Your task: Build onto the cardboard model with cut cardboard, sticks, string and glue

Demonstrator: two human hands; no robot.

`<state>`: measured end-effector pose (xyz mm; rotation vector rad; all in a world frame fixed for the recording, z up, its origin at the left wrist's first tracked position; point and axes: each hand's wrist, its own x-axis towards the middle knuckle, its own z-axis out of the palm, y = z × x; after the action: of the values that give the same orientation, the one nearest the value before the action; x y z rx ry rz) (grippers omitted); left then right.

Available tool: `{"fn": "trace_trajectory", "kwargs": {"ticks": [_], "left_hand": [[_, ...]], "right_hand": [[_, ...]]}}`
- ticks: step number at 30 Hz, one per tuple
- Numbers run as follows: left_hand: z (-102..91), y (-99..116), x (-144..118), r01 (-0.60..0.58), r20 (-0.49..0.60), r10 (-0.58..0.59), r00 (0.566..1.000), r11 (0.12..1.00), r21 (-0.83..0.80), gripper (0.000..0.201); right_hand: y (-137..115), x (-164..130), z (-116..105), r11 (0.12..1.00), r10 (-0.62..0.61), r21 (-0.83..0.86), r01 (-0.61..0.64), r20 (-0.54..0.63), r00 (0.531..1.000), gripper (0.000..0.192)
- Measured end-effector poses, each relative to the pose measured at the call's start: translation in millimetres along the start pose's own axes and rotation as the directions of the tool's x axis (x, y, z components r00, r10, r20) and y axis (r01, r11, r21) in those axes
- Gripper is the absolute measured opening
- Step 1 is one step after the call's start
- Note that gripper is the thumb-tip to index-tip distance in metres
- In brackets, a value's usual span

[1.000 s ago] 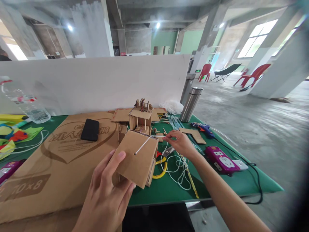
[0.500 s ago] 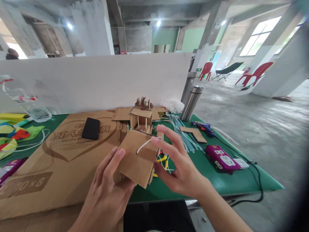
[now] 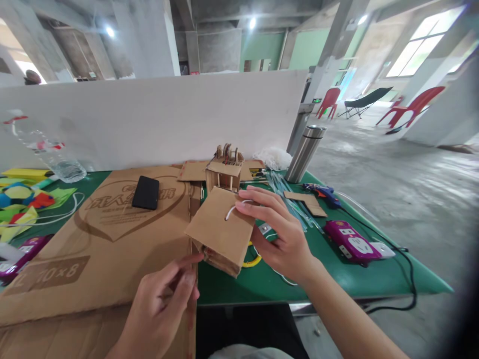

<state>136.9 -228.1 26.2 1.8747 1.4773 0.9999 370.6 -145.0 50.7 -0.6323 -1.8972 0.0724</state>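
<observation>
The left hand [image 3: 164, 304], fingers now released, is being drawn back from the cardboard box [image 3: 220, 230]; above the worktop [image 3: 337, 279], the box is being gripped instead by the right hand [image 3: 282, 234], beside its white cord [image 3: 232, 209].

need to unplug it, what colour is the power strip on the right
Purple with white sockets, power strip, clearest in the head view.

One head-worn camera looks forward and down; close over the green table [image 3: 337, 279].
</observation>
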Motion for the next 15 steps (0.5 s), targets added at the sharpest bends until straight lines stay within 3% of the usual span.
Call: {"fn": "trace_trajectory", "kwargs": {"ticks": [5,10,15], "left_hand": [[7.6,17.9,29.1,-0.076,0.039,0.071,0.997,0.985,0.153,0.027],[16.3,20.5,43.3,-0.156,-0.015,0.159,0.987,0.98,0.12,0.023],[17.5,10.4,40.1,-0.151,-0.046,0.154,0.987,0.986,0.078,0.02]], "right_hand": [[2.1,1.7,2.0,1.0,-0.012,0.001,0.012,-0.006,1.0,0.047],[0.2,-0.7,1.6,0.999,-0.032,-0.008,0.033,0.016,0.999,0.056],[13.8,-17.9,-26.2,0.988,-0.022,-0.153,0.023,0.012,1.0,0.079]]}}
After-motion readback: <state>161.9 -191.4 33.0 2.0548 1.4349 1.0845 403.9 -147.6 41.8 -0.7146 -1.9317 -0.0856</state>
